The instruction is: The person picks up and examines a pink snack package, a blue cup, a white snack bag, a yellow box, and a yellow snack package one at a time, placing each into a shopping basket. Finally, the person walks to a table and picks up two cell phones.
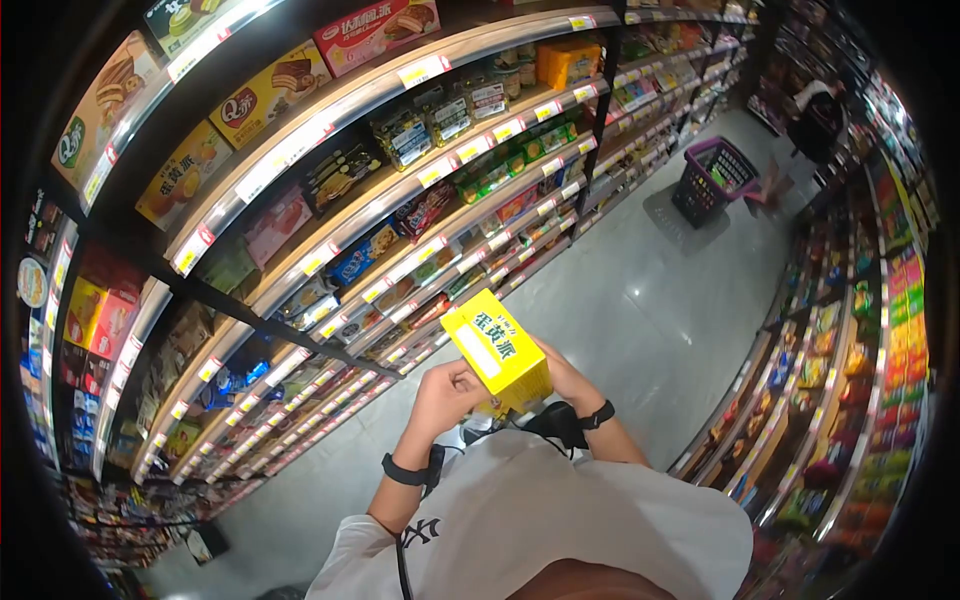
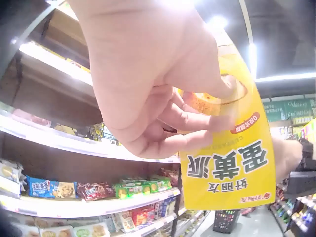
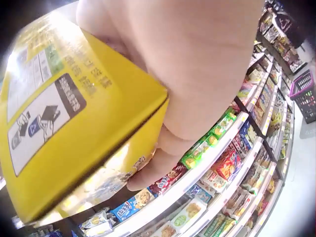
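A yellow box of egg yolk pies is held in front of the chest, its lettered face turned up in the head view. My right hand grips its right side, partly hidden behind the box there. In the right wrist view, its fingers reach around the edge of the box. My left hand is at the near-left edge with curled fingers. The left wrist view has the thumb and bent fingers of that hand at the pictured face of the box.
Long snack shelves run along the left, with boxed pies on top and bagged biscuits below. More stocked shelves line the right side. A purple-rimmed basket stands on the grey floor, and another person is farther down the aisle.
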The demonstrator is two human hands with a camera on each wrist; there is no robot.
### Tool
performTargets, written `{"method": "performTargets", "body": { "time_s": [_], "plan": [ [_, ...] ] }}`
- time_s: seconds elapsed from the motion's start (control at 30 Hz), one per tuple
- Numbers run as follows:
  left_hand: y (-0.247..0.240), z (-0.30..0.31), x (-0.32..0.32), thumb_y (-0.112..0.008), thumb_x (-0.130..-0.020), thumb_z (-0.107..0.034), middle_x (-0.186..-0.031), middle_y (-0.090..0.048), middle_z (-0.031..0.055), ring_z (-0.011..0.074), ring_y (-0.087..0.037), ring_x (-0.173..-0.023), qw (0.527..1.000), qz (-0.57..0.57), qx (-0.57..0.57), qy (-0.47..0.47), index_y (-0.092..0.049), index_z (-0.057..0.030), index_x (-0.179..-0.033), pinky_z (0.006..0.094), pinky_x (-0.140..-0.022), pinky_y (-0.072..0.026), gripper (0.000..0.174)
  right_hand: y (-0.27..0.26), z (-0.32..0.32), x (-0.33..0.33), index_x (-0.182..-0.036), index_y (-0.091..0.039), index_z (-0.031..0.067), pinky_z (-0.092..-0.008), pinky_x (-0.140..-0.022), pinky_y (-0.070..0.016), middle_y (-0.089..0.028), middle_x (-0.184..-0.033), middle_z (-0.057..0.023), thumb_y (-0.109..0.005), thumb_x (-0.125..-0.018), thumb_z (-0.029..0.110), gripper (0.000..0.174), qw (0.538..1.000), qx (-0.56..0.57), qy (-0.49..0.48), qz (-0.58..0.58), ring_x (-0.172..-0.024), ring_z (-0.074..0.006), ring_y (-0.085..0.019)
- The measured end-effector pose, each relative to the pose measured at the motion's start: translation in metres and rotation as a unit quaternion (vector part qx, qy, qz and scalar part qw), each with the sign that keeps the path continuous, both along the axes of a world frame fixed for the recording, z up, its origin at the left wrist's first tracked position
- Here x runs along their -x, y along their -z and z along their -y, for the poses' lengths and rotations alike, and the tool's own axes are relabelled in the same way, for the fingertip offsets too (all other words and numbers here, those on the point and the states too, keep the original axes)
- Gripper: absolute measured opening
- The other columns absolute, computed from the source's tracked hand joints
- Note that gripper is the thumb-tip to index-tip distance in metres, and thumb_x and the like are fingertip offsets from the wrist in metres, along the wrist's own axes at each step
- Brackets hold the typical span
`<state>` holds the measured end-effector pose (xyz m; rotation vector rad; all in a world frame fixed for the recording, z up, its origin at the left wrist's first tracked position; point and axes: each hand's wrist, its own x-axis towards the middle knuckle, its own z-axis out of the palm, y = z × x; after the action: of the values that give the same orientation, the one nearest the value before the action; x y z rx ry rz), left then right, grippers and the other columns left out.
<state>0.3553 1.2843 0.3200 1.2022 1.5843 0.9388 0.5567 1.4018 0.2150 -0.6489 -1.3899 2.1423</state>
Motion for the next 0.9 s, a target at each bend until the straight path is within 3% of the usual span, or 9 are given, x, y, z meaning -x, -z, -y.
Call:
{"method": "performTargets", "body": {
  "time_s": [0.13,0.3,0.5,0.63,0.73,0.77,0.8,0.83,0.9],
  "plan": [
    [0.026,-0.039,-0.040,-0.082,-0.079,-0.007,-0.081,-0.065,-0.0007,0.0049,-0.061,-0.076,0.995,0.013,-0.044,-0.090,-0.064,-0.0046,-0.082,0.0203,-0.067,-0.0467,0.019,0.009,-0.051,-0.020,-0.147,-0.043,0.0042,-0.0322,-0.108,-0.0415,-0.053,-0.143,-0.0071,-0.042,-0.108,0.029,0.046,0.991,0.079,-0.081,-0.070,-0.129,-0.0161,-0.052],
    [0.056,-0.095,-0.120,-0.081,-0.086,-0.019,-0.095,-0.062,0.0037,0.0126,-0.062,-0.087,0.975,0.146,-0.053,-0.158,-0.052,-0.0083,-0.111,0.0295,-0.079,-0.0522,0.039,0.008,-0.140,-0.072,-0.147,-0.044,0.0043,-0.0329,-0.108,-0.0422,-0.053,-0.143,-0.0074,-0.043,-0.108,0.028,0.046,0.986,0.090,-0.127,-0.053,-0.129,-0.0164,-0.052],
    [0.039,-0.150,-0.183,-0.089,-0.074,-0.035,-0.140,-0.045,0.0183,0.0310,-0.048,-0.130,0.982,-0.153,-0.067,-0.086,-0.045,-0.0060,-0.127,0.0398,-0.103,-0.0438,0.074,0.003,-0.209,-0.121,-0.147,-0.044,0.0044,-0.0337,-0.107,-0.0430,-0.054,-0.143,-0.0077,-0.044,-0.107,0.027,0.046,0.987,0.108,-0.096,-0.064,-0.128,-0.0169,-0.053],
    [0.033,-0.166,-0.208,-0.095,-0.059,-0.040,-0.146,-0.040,0.0276,0.0394,-0.041,-0.139,0.963,-0.168,-0.116,-0.175,-0.025,-0.0004,-0.149,0.0413,-0.111,-0.0389,0.121,0.002,-0.196,-0.125,-0.147,-0.044,0.0044,-0.0342,-0.107,-0.0435,-0.054,-0.143,-0.0080,-0.045,-0.107,0.027,0.046,0.981,0.138,-0.098,-0.091,-0.128,-0.0171,-0.054],
    [0.022,-0.154,-0.215,-0.094,-0.061,-0.037,-0.136,-0.054,0.0255,0.0373,-0.054,-0.129,0.981,-0.067,-0.031,-0.180,-0.029,0.0010,-0.148,0.0398,-0.106,-0.0443,0.115,-0.001,-0.186,-0.133,-0.147,-0.044,0.0044,-0.0346,-0.107,-0.0439,-0.054,-0.143,-0.0081,-0.045,-0.107,0.027,0.046,0.978,0.137,-0.104,-0.114,-0.127,-0.0174,-0.054],
    [0.028,-0.149,-0.214,-0.093,-0.065,-0.027,-0.126,-0.062,0.0161,0.0264,-0.061,-0.118,0.983,-0.031,-0.001,-0.180,-0.040,-0.0022,-0.142,0.0369,-0.101,-0.0462,0.096,-0.001,-0.186,-0.136,-0.147,-0.044,0.0045,-0.0347,-0.106,-0.0441,-0.054,-0.143,-0.0082,-0.046,-0.107,0.027,0.046,0.980,0.127,-0.108,-0.108,-0.127,-0.0174,-0.054],
    [0.032,-0.142,-0.215,-0.093,-0.065,-0.030,-0.125,-0.063,0.0170,0.0284,-0.062,-0.117,0.980,-0.037,-0.001,-0.198,-0.041,-0.0016,-0.141,0.0377,-0.100,-0.0474,0.096,0.011,-0.191,-0.139,-0.147,-0.043,0.0047,-0.0357,-0.106,-0.0447,-0.055,-0.143,-0.0082,-0.046,-0.106,0.027,0.046,0.984,0.092,-0.121,-0.091,-0.128,-0.0179,-0.054],
    [0.035,-0.136,-0.217,-0.093,-0.064,-0.033,-0.124,-0.065,0.0179,0.0304,-0.063,-0.116,0.975,-0.043,-0.003,-0.217,-0.043,-0.0010,-0.141,0.0385,-0.098,-0.0485,0.096,0.012,-0.200,-0.141,-0.146,-0.042,0.0021,-0.0370,-0.109,-0.0437,-0.053,-0.144,-0.0104,-0.056,-0.101,0.031,0.055,0.984,0.092,-0.130,0.076,-0.129,-0.0235,-0.054],
    [0.041,-0.125,-0.219,-0.092,-0.064,-0.036,-0.124,-0.066,0.0189,0.0324,-0.065,-0.113,0.963,-0.057,-0.003,-0.262,-0.050,-0.0011,-0.137,0.0394,-0.095,-0.0502,0.091,0.030,-0.206,-0.132,-0.148,-0.041,0.0025,-0.0381,-0.110,-0.0424,-0.051,-0.146,-0.0111,-0.050,-0.104,0.036,0.056,0.982,0.160,-0.103,-0.002,-0.131,-0.0251,-0.052]
  ]
}}
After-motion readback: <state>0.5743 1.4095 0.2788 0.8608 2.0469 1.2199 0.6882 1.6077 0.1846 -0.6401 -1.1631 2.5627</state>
